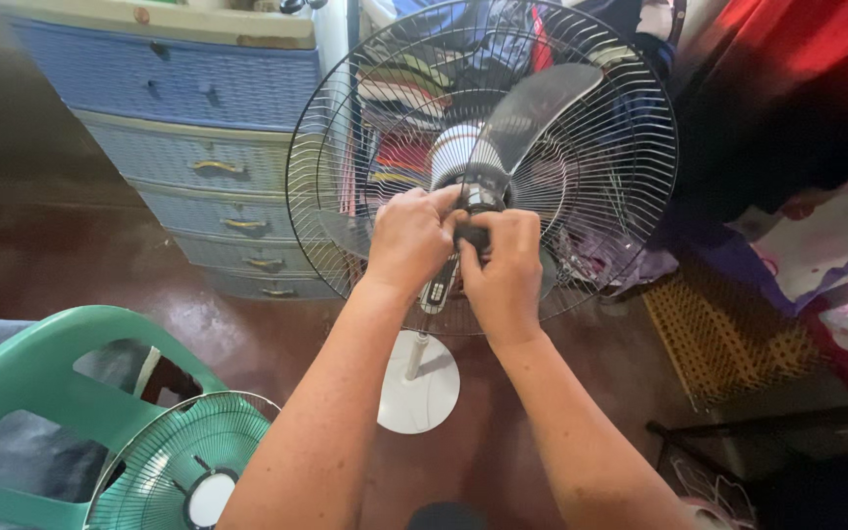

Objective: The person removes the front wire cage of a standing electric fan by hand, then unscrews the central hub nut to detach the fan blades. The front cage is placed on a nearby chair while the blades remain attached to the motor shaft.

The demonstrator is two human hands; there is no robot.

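The black hub (476,211) at the centre of the fan blade (532,113) is being pinched between the left hand (409,238) and right hand (504,275), fingers closed round it, both forearms being extended upward toward the rear guard (630,147).

— What colours does the fan carry?

— Its rear grille (601,236) is dark wire, thin rings crossed by spokes. The blade (527,113) is smoky translucent grey, the hub cap (475,211) black, the motor housing (451,152) white with fine ribbing. The round base (422,397) is white too.

— And the loose grille (174,461) at the lower left?

— Mint-green wire with a white disc at its centre, lying against a chair (46,378) of the same green.

— The drawers (198,128)?

— Blue with a woven basket pattern, pale on the lower drawers, with brass-coloured handles. The floor (80,260) is glossy dark reddish brown. The mat (728,339) near the right edge is tan lattice.
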